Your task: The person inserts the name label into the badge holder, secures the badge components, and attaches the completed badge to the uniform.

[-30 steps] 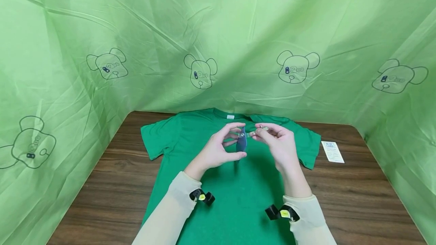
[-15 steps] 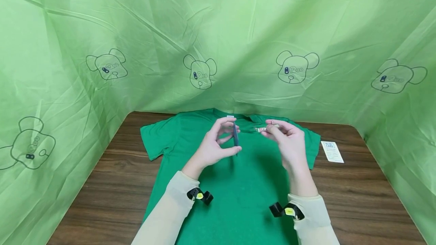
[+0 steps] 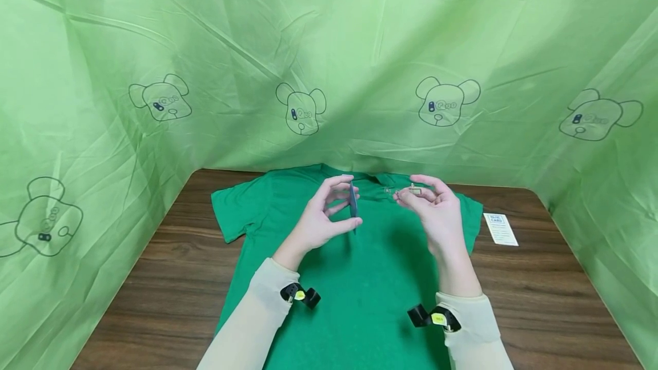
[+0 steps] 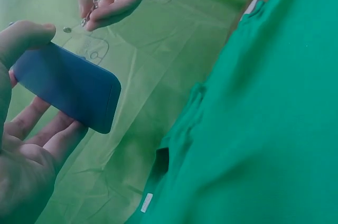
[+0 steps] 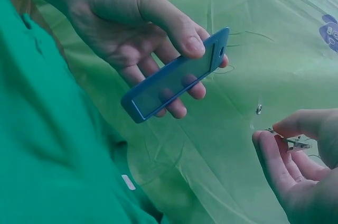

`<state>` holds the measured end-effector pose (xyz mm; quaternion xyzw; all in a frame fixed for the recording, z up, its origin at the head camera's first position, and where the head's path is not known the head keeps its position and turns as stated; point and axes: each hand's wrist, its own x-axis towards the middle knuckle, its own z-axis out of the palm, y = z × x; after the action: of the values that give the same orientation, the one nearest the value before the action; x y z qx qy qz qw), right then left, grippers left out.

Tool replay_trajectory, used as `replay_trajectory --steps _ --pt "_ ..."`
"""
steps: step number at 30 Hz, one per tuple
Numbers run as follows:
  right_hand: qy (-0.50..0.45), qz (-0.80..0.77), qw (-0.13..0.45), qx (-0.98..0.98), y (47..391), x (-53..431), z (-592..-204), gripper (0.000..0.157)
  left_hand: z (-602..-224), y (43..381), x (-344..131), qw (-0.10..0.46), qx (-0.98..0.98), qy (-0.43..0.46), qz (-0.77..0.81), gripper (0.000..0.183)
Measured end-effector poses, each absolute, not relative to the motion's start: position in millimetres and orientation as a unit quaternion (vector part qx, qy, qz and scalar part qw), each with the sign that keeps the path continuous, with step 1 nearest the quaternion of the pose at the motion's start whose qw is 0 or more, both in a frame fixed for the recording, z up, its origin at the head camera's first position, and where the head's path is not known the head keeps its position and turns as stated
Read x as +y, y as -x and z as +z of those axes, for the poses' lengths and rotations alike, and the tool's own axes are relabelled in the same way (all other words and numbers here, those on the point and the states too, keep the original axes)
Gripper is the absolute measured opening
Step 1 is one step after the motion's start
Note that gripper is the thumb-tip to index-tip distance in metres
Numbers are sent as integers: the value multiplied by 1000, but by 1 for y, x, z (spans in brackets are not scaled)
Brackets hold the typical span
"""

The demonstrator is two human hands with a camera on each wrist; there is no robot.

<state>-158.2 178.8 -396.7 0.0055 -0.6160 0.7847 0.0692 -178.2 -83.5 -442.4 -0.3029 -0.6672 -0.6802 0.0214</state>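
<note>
My left hand holds a blue badge holder upright above the shirt, thumb on one edge and fingers on the other. The head view catches it nearly edge-on; in the right wrist view its clear window and small end slot show. My right hand pinches a metal badge clip with a clear strap and a metal snap at its free end. The strap points toward the holder, with a gap between them. Beneath both hands a green T-shirt lies spread out, its collar at the far side.
On the brown wooden table, right of the shirt's sleeve, lies a white printed card. Light green cloth walls with bear-head drawings stand around the back and sides.
One second ago the clip's strap met the badge holder. My right hand has since drawn the clip away to the right, while my left hand shifted slightly left and turned the holder edge-on.
</note>
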Motion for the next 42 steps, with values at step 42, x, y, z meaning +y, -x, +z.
replay_trajectory --steps 42 --pt "22 515 8 -857 129 378 -429 23 -444 176 -77 15 -645 263 -717 80"
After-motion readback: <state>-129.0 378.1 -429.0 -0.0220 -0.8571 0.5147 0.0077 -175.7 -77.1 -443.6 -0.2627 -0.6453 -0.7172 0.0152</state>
